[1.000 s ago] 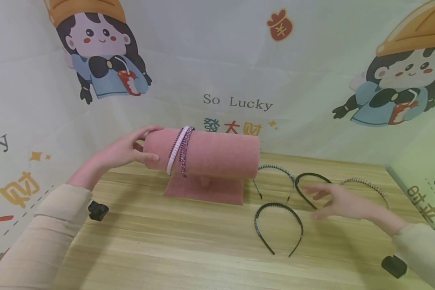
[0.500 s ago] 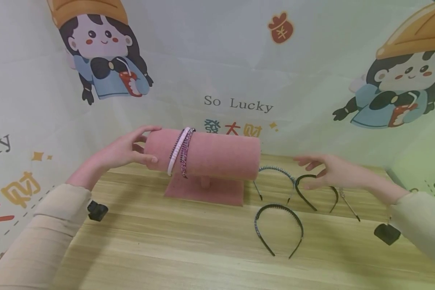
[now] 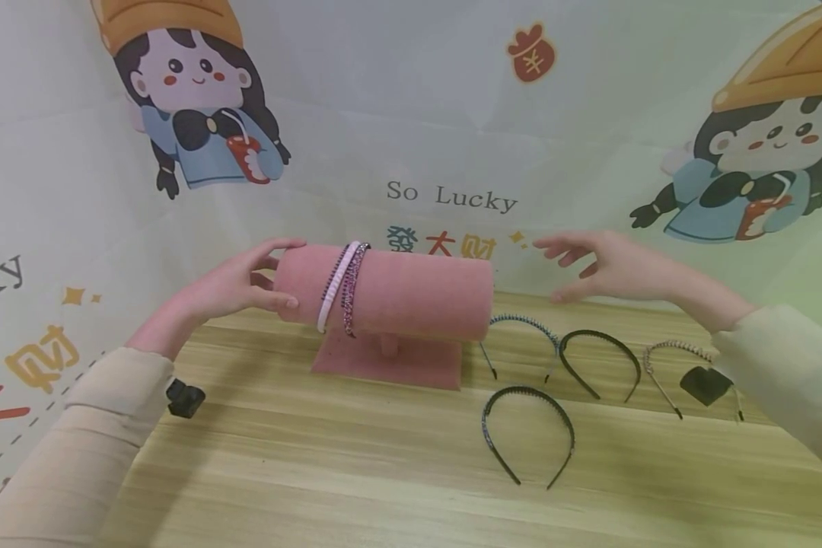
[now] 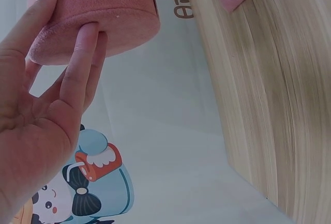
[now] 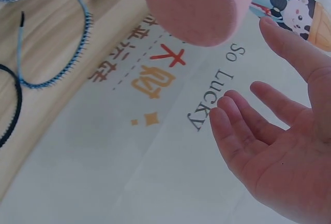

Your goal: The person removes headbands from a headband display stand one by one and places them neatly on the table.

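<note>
A pink plush headband display stand [image 3: 425,293], a horizontal cylinder on a flat base, carries a white headband [image 3: 338,289] and a purple glittery headband [image 3: 349,297] with dark beaded edging around its left half. My left hand [image 3: 236,281] holds the cylinder's left end; in the left wrist view, the thumb lies along its side and fingers [image 4: 80,63] press the end face. Off the cylinder's right end, my right hand [image 3: 610,266] hovers in the air with spread, relaxed fingers, holding nothing. The right wrist view shows the bare palm [image 5: 295,167] apart from the stand.
On the wooden table [image 3: 356,472], right of the stand, lie a blue toothed headband [image 3: 520,320], a black one [image 3: 599,332], a beige one [image 3: 678,345], and a dark patterned one [image 3: 524,390] nearer the front. A printed cloth [image 3: 397,99] hangs behind.
My right hand has risen from over the headbands on the right and moved slightly left, toward the stand's right end. My left hand stays on the stand.
</note>
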`<move>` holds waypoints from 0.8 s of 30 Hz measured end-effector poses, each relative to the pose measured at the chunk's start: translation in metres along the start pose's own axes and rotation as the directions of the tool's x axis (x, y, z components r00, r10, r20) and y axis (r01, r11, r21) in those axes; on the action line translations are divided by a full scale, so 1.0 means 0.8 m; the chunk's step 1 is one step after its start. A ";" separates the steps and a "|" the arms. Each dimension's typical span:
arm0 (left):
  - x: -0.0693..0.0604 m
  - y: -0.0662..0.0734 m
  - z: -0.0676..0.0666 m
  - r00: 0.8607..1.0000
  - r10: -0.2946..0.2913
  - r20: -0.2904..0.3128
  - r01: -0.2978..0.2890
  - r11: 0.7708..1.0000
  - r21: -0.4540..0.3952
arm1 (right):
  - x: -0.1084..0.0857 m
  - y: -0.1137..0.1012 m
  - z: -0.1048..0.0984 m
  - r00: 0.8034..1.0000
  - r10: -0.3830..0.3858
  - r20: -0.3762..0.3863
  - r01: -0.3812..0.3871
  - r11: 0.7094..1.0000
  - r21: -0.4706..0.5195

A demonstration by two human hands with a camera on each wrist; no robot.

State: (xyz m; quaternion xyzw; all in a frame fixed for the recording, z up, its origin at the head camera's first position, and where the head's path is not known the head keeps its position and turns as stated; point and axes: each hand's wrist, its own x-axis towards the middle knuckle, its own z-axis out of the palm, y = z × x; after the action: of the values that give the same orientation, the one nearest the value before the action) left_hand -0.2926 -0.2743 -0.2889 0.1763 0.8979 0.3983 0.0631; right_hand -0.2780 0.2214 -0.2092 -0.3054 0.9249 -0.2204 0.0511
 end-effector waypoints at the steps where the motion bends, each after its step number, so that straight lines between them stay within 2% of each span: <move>1: 0.000 0.000 0.000 1.000 0.002 0.001 -0.002 1.000 -0.003 | 0.003 -0.003 -0.001 1.000 0.002 -0.005 -0.002 1.000 -0.003; 13: 0.001 -0.002 0.000 1.000 0.013 0.004 -0.013 1.000 -0.027 | 0.036 -0.039 -0.007 1.000 -0.003 -0.013 0.003 1.000 -0.028; 24: 0.000 -0.003 0.001 1.000 0.014 -0.005 -0.014 0.999 -0.050 | 0.073 -0.065 0.004 0.999 -0.035 -0.028 0.033 0.998 -0.055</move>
State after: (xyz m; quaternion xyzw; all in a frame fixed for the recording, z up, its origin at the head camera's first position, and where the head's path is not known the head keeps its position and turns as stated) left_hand -0.2933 -0.2751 -0.2917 0.1798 0.8866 0.4215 0.0626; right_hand -0.2958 0.1487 -0.1873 -0.3191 0.9259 -0.2004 0.0257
